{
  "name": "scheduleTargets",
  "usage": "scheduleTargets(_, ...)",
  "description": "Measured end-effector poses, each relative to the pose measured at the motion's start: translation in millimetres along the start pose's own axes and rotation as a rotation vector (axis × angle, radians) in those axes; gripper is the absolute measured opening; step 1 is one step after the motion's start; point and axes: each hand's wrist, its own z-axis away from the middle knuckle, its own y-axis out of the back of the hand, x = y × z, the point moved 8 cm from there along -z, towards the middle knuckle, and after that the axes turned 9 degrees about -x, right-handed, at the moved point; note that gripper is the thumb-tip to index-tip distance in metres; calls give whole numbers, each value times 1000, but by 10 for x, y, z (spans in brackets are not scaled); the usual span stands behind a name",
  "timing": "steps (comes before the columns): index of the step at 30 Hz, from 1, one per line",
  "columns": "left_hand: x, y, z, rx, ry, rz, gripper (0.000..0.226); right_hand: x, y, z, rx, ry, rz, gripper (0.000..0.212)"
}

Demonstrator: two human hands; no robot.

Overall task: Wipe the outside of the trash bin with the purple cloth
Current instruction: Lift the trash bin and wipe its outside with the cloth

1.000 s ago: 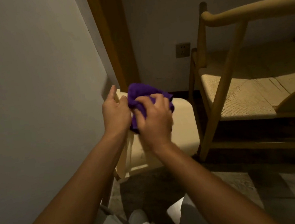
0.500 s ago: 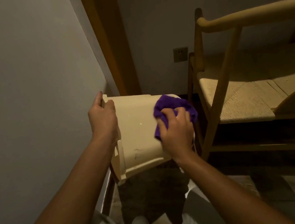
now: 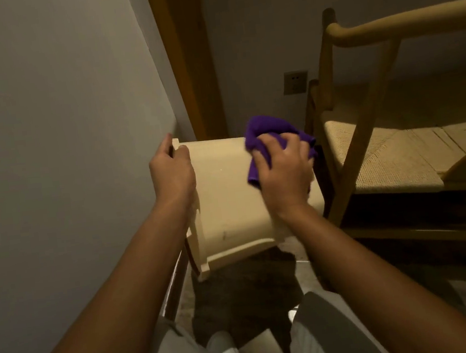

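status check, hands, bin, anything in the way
Left hand grips trash bin rim. Right hand presses purple cloth on bin's side. Wooden chair close at right, not blocking.

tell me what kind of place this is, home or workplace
Most likely a room in a home: a wooden chair with a woven seat, a wall socket beside a wooden door frame, and a small cream trash bin on the floor.

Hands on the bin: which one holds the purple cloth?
The right hand presses the bunched purple cloth against the trash bin by its far right edge. The left hand holds no cloth; it grips the bin's left rim.
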Motion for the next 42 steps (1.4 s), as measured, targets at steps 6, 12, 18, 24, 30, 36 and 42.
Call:
scheduleTargets(6, -120, 18, -198, -71, 75, 71, 47, 649, 56, -127, -112, -143, -336, 46)
scheduleTargets(12, -418, 39, -340, -85, 237, 177, 50, 871, -80, 22, -280, -213, -357, 61)
scheduleTargets(18, -487, -152, -448, -150, 323, 130, 27, 1069, -201, 59, -250, -358, -194, 60)
scheduleTargets(24, 571, -821, -377, -631, 287, 37, 53, 1283, -335, 28, -122, -730, -631, 54)
scheduleTargets(30, 1177, -224, 0, -379, -264, -741, 42, 747, -536, -153, 24, -776, -1005, 40)
scheduleTargets(36, 1372, -241, -249, -127, -306, -876, 29, 740, -582, 29, 69, -790, -1044, 47)
scheduleTargets(42, 1232, -426, -59, -576, -169, -794, 50, 1011, -507, 108, 40, -940, -1037, 46)
